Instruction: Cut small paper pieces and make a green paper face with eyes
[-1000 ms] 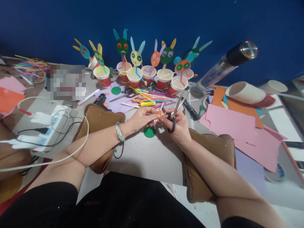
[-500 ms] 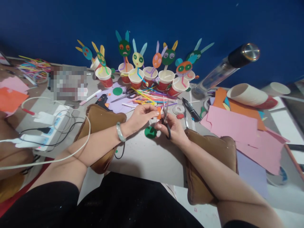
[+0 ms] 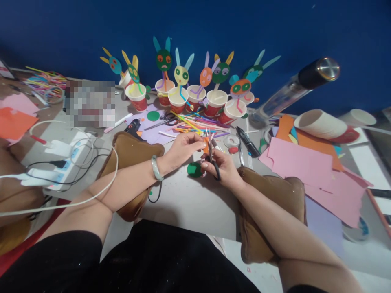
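A small orange paper piece [image 3: 205, 145] is pinched between the fingertips of my left hand [image 3: 186, 147], which wears a pale bangle on the wrist. My right hand [image 3: 224, 169] grips dark-handled scissors [image 3: 210, 147], their blades pointing up beside the orange piece. Just below both hands lies a green paper disc [image 3: 194, 169] on the grey table [image 3: 189, 203]. Both forearms rest over brown cushions [image 3: 134, 152].
Several red-and-white cups [image 3: 178, 99] with paper animal faces line the blue wall. Coloured straws [image 3: 195, 123], tape [image 3: 231, 141] and markers [image 3: 247, 141] lie before them. Pink paper [image 3: 301, 158] and a glass bottle [image 3: 279, 97] are right; a power strip [image 3: 69, 162] is left.
The scissor blades have drawn closer together and now overlap the right edge of the orange piece. The camera view has shifted slightly.
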Demonstrator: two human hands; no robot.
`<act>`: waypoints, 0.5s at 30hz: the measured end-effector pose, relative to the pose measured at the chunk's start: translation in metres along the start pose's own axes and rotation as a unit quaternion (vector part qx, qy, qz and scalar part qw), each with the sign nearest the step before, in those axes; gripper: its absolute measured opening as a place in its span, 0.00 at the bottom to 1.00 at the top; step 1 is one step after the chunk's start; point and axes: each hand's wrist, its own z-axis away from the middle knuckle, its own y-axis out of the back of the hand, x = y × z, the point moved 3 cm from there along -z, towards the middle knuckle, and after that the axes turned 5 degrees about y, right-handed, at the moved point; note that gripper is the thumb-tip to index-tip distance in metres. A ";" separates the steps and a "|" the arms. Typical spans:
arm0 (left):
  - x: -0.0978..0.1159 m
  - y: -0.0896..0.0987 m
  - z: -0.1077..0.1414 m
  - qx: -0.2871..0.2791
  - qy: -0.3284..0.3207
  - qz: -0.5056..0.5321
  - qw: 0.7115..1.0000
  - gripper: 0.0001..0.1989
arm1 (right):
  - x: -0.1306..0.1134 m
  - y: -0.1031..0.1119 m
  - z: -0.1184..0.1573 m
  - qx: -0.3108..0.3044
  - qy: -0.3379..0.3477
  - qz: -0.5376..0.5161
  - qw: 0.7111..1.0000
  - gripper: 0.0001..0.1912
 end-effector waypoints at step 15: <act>0.001 -0.002 0.001 0.006 0.017 0.014 1.000 0.11 | 0.000 -0.002 -0.001 0.017 -0.021 0.017 0.999 0.29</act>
